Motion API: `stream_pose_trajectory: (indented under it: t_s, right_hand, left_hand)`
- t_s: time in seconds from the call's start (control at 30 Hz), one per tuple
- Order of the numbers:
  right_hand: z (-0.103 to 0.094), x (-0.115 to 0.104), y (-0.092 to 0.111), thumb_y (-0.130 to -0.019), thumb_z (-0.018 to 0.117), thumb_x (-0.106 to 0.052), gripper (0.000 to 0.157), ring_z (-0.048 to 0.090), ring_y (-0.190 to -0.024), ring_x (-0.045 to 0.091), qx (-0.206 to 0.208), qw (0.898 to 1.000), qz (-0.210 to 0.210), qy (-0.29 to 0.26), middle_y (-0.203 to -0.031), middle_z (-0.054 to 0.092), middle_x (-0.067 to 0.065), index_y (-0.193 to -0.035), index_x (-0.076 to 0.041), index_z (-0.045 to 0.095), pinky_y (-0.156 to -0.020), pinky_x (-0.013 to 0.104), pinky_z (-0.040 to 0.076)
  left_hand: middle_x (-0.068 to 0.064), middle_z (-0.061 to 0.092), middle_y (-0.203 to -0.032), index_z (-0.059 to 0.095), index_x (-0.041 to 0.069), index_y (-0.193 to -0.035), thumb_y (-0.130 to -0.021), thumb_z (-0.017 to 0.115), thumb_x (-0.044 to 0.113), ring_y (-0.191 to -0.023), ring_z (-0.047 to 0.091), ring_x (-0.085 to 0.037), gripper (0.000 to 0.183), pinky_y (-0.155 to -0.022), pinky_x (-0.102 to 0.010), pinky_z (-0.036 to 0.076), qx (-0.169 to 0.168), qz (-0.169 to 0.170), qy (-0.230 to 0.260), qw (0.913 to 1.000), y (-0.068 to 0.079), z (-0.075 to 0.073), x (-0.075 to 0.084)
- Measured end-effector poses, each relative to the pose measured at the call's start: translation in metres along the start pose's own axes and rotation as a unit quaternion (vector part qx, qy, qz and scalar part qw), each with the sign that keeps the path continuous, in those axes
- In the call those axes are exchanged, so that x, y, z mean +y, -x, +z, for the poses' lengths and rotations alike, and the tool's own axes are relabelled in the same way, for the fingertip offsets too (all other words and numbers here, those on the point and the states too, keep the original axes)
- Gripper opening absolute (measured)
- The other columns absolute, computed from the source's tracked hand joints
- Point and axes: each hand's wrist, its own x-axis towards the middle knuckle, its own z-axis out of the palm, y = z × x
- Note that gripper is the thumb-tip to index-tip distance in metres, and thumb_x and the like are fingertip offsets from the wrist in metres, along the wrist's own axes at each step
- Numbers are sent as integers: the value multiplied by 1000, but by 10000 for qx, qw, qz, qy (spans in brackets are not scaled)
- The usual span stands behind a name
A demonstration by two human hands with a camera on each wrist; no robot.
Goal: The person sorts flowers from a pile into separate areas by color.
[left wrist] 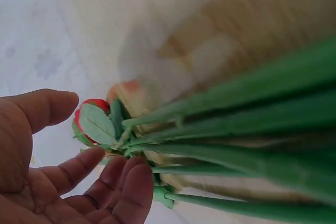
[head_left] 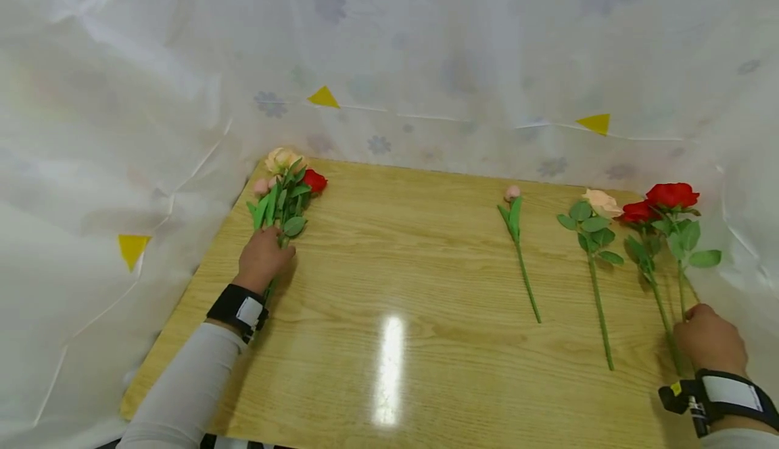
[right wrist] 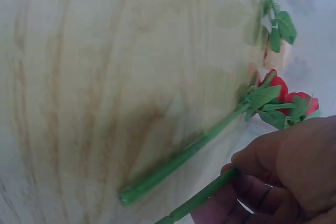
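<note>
At the table's left side lies a bunch of flowers (head_left: 291, 199) with cream, pink and red heads and green leaves. My left hand (head_left: 264, 260) is over its stems; in the left wrist view the thumb and fingers are loose and apart beside the green stems (left wrist: 220, 156). At the right edge, my right hand (head_left: 712, 341) pinches the stem (right wrist: 206, 198) of a red rose (head_left: 672, 195) between thumb and fingers. A second red rose (head_left: 638, 212) lies just left of it, its stem (right wrist: 178, 161) on the table.
A cream rose (head_left: 601, 203) and a pink tulip (head_left: 512, 194) lie apart on the right half of the wooden table (head_left: 402, 266). Pale flower-patterned sheeting (head_left: 426, 63) with yellow triangles surrounds the back and sides.
</note>
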Motion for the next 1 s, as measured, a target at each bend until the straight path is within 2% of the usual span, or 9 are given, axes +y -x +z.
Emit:
stream_pose_trajectory:
  t_s: [0.1,0.3,0.43,0.5,0.57,0.67,0.87,0.93,1.0]
  right_hand:
    - [4,3,0,-87,38,-9,37,52,-81,53,14,10000,-69,-7,-102,49,43,-112,19,39,-60,55,45]
    - [11,9,-2,-86,44,-15,39,51,-83,52,-41,9997,-175,-191,-102,50,41,-108,17,43,-64,54,44]
    - [14,10,-5,-88,48,-18,43,51,-84,52,-94,9997,-119,-181,-103,50,41,-109,18,44,-65,54,44]
    - [15,11,-6,-87,50,-19,43,52,-81,49,-132,9997,-102,-159,-101,51,40,-108,18,45,-63,53,45]
    - [15,10,-6,-87,52,-19,43,53,-78,47,-170,9997,-87,-146,-97,53,39,-105,19,46,-62,51,45]
    - [15,9,-6,-87,52,-21,45,54,-75,44,-227,9996,-91,-151,-92,54,37,-103,20,47,-60,50,46]
    - [19,15,-4,-90,45,-27,49,54,-72,41,-297,9992,-29,-283,-88,55,37,-101,21,47,-60,49,45]
    - [19,17,-3,-91,43,-28,51,53,-73,42,-306,9990,23,-322,-90,54,38,-102,21,46,-61,50,45]
    - [19,17,-3,-92,41,-29,52,53,-75,44,-302,9989,52,-351,-92,53,39,-103,21,45,-62,51,44]
  left_hand:
    - [-34,50,-122,47,-9,-128,-89,56,28,-108,47,-46,54,-87,-59,44,-115,-119,-49,9999,0,1,-3]
    - [-32,57,-115,53,-9,-122,-89,55,24,-99,54,-45,47,-80,-56,48,-189,-15,-174,9997,-4,-2,-8]
    - [-23,62,-80,61,-4,-88,-87,57,23,-72,57,-37,28,-58,-46,47,-41,31,-251,9997,-11,-4,-9]
    - [-14,54,-63,54,3,-67,-86,57,25,-59,54,-31,29,-48,-40,41,82,11,-332,9994,-16,-3,-10]
    - [-10,50,-57,48,8,-60,-87,58,27,-53,52,-28,34,-43,-37,38,157,-69,-465,9988,-22,-4,-9]
    - [-12,53,-59,51,8,-63,-88,58,27,-54,54,-28,33,-42,-38,40,161,-64,-652,9977,-29,-5,-10]
    - [-19,65,-82,65,0,-98,-90,55,22,-73,59,-35,25,-60,-49,49,-66,295,-704,9971,-33,-7,-12]
    - [-17,64,-77,65,0,-95,-88,55,20,-70,58,-33,23,-59,-47,48,-72,304,-631,9975,-35,-7,-13]
    - [-12,55,-64,61,1,-80,-86,54,15,-60,52,-28,16,-52,-40,43,-118,250,-479,9985,-38,-7,-13]
